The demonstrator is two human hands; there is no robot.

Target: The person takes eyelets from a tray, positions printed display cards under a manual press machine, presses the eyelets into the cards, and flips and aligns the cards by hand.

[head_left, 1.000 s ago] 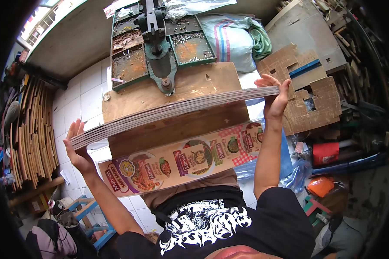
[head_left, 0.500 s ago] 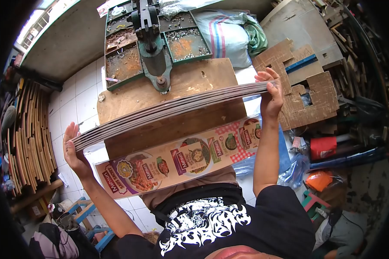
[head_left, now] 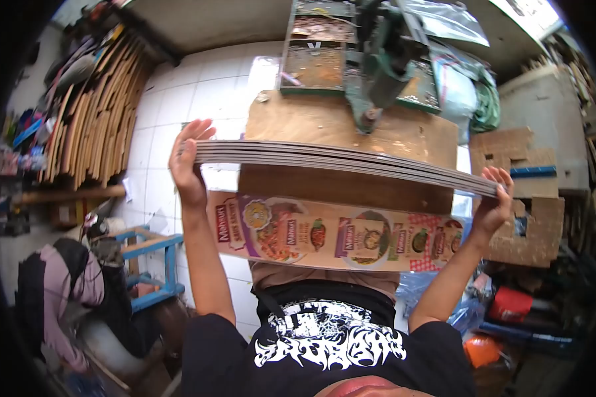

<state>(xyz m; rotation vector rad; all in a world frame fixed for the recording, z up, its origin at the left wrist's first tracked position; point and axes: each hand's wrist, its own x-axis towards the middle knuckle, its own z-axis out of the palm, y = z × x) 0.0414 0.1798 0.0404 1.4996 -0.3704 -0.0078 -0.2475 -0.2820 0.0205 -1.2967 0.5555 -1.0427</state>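
We see a stack of thin boards (head_left: 338,159) held up across the middle of the frame, its layered edges showing as pale stripes. Its long axis runs from left to right, with the right end a little lower in the frame. It spans the gap between our two hands, so neither is nearer: each touches one end. At centre left, our left hand (head_left: 188,165) clamps the left end between thumb and fingers, fingertips pointing up past the edge. At centre right, our right hand (head_left: 496,202) is closed round the other end, fingers bent.

Below the stack, toward our black shirt (head_left: 331,331), is a printed panel (head_left: 321,255) with food pictures; we cannot tell whether it is joined to the stack. Above is a wooden board (head_left: 338,122), with a blurred green machine (head_left: 377,79) at upper centre.
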